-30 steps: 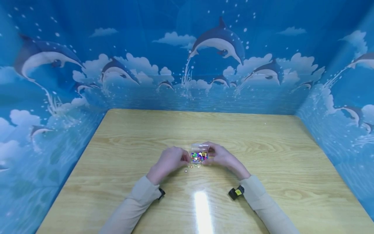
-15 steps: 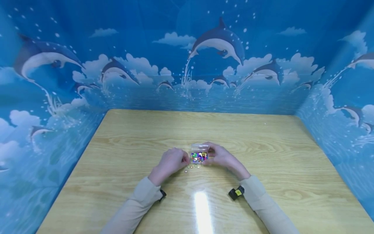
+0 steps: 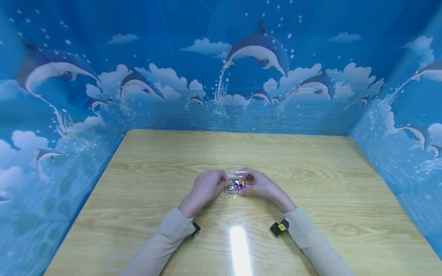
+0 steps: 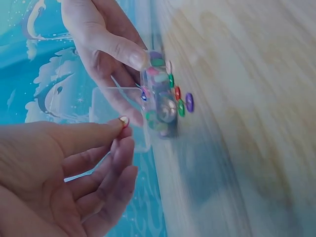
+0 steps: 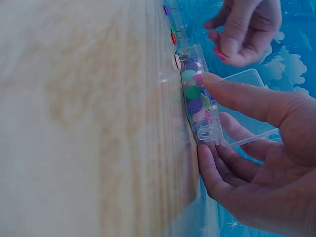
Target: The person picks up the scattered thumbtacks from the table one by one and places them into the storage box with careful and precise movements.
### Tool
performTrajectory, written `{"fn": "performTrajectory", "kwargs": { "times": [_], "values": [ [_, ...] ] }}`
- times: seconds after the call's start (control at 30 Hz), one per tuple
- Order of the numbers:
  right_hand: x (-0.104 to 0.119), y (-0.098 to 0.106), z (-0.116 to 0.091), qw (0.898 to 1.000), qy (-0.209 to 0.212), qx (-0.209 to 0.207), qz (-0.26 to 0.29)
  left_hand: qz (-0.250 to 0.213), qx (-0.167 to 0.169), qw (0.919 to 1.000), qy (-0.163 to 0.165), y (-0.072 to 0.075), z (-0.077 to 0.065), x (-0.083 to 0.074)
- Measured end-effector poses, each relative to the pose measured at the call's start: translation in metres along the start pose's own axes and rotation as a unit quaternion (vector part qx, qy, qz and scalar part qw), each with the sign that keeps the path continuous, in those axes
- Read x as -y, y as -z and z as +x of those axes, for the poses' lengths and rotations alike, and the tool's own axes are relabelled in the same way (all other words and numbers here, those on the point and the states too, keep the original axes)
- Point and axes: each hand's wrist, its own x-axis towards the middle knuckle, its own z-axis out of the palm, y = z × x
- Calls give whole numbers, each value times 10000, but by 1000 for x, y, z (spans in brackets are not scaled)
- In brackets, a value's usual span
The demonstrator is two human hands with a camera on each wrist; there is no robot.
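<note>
A small clear plastic box (image 5: pixel 206 134) of colourful thumbtacks (image 5: pixel 193 92) stands on the table, its hinged lid (image 3: pixel 236 174) raised at the far side. My right hand (image 3: pixel 260 184) grips the box from the right, thumb on the near edge and fingers behind. Above the box's left end, my left hand (image 3: pixel 206 186) pinches one pinkish thumbtack (image 4: pixel 124 120) between thumb and index finger; the other fingers are loosely bent. Several loose thumbtacks (image 3: pixel 226 197) lie just in front of the box; in the right wrist view a purple thumbtack (image 5: pixel 166 10) has its pin pointing up.
The wood-grain table (image 3: pixel 310 184) spreads out around both hands, with a bright light reflection near its front. A blue dolphin-print curtain (image 3: pixel 207 111) hangs along the back and both sides. Each wrist carries a small black camera (image 3: pixel 279 227).
My left hand has risen from the box's near left corner and moved slightly away from me, towards the lid. The right hand and the box keep their place.
</note>
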Motion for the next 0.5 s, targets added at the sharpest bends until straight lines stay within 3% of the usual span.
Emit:
{"fn": "performTrajectory", "kwargs": {
  "times": [0.3, 0.5],
  "values": [
    [1, 0, -1, 10000, -50, 16, 14, -526, -267, 9982, 110, -3, 6, -14],
    [0, 0, -1, 9999, 52, 55, 127, -668, -45, 9978, -24, 0, 3, -11]
  ]
}}
